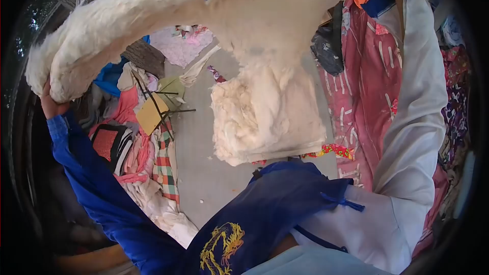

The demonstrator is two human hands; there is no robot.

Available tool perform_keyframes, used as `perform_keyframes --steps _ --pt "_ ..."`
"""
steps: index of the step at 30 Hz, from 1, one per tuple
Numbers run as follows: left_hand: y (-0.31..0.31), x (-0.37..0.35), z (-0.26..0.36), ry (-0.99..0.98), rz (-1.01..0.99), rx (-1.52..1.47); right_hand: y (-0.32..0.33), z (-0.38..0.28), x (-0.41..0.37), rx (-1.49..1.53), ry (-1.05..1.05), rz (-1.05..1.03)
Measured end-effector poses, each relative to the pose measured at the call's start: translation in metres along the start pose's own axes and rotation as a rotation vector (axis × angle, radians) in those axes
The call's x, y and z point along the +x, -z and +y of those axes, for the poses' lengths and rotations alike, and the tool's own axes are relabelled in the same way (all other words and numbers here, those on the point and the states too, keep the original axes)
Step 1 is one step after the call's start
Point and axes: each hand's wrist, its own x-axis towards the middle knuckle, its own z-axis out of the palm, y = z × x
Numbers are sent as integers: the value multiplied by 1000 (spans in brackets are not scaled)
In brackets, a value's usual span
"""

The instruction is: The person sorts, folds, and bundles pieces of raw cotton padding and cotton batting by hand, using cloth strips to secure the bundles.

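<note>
As we look down past our chest, our left hand [51, 103], in a blue sleeve, is clenched on one end of a thick, fluffy sheet of white cotton batting [214, 0], fingers buried in it. The batting arches overhead and hangs to a crumpled heap on the grey concrete floor [204, 183]. Held high and wide, it seems to stretch open under its own weight. Our white-sleeved right arm [412, 122] reaches up; the right hand is out of frame, so we cannot tell its grip. A pink patterned quilt cover [367, 97] hangs just beside that arm, and mixed clothes [142, 158] lie at left.
</note>
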Motion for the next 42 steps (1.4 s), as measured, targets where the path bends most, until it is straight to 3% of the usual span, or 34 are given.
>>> perform_keyframes --steps 1,3,4,6,11,13,15,18,22,25,27,29,32,35,36,39,41,42 --pt "27 -15 -65 57 -106 -114 -11 -24 -6 -62 -26 -108" --pt "66 -24 -102 217 -349 -60 -2 6 -93 -75 -110 -24" --pt "76 -29 -90 275 -328 55 28 41 -147 8 -259 74" --pt "121 -50 -158 284 -330 208 40 72 -242 30 -446 261" --pt "214 -148 -330 700 -234 87 89 144 -455 -43 -994 601" --pt "346 -167 -437 889 -162 149 107 168 -532 -70 -1140 730" --pt "348 -219 -462 1069 -111 247 128 192 -599 -132 -1275 918" --pt "399 -254 -504 1122 -127 357 151 219 -672 -200 -1374 979" --pt "383 -269 -489 1197 -119 454 155 231 -691 -427 -1338 763" --pt "354 -249 -472 1228 -8 514 150 234 -639 -375 -1433 896" --pt "322 -235 -460 1130 -26 618 155 236 -609 -419 -1389 875" --pt "292 -216 -451 897 -157 771 163 247 -593 -459 -1368 799" --pt "242 -182 -455 781 -181 801 173 252 -575 -470 -1340 732" --pt "188 -147 -467 735 -351 673 154 241 -571 -524 -1357 678" --pt "129 -141 -448 745 -391 603 147 233 -574 -508 -1341 665" --pt "83 -97 -497 734 -574 485 143 215 -605 -336 -1317 754" --pt "64 -67 -556 721 -563 557 153 202 -638 -313 -1334 849" --pt "33 -71 -582 429 -446 805 151 194 -641 -281 -1336 926"
